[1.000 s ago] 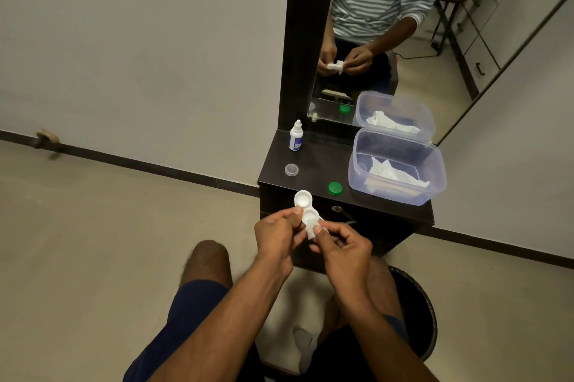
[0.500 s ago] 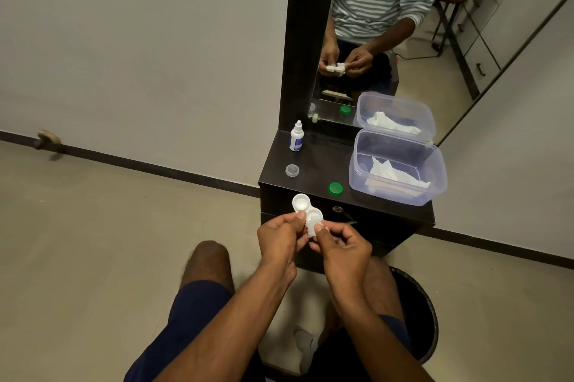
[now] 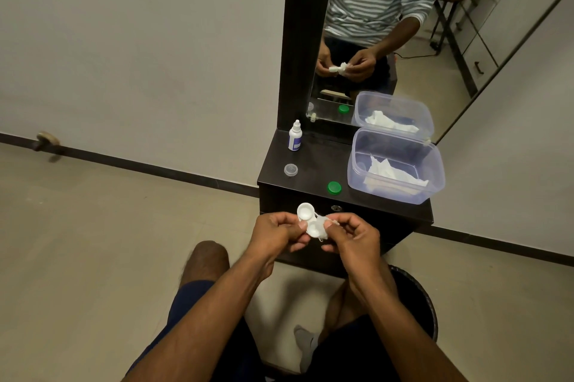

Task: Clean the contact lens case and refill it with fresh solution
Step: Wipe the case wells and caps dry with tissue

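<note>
The fingers (image 3: 297, 225) of the left hand (image 3: 273, 234) are curling round the white contact lens case (image 3: 307, 219), pinching it near its middle so both round wells are facing up, the farther well poking out above the knuckles. The right hand (image 3: 352, 237) is pinching a small wad of white tissue (image 3: 323, 224) between thumb and fingertips and pressing it against the nearer well of the case. Both hands are hovering in the air just in front of the dark bench (image 3: 313, 161), above the person's knees.

On the bench a green cap (image 3: 334, 188) is lying near the front edge, just beside a clear plastic tub (image 3: 435, 170) that is holding crumpled white tissues (image 3: 394, 172). Farther left a small clear cap (image 3: 290, 169) is sitting on its own, and behind it a white solution bottle (image 3: 295, 136) is standing upright against the mirror frame. The mirror (image 3: 388, 24) behind is reflecting a striped shirt, the two hands and the tub. A dark round bin (image 3: 419, 297) is standing on the floor beside the right leg.
</note>
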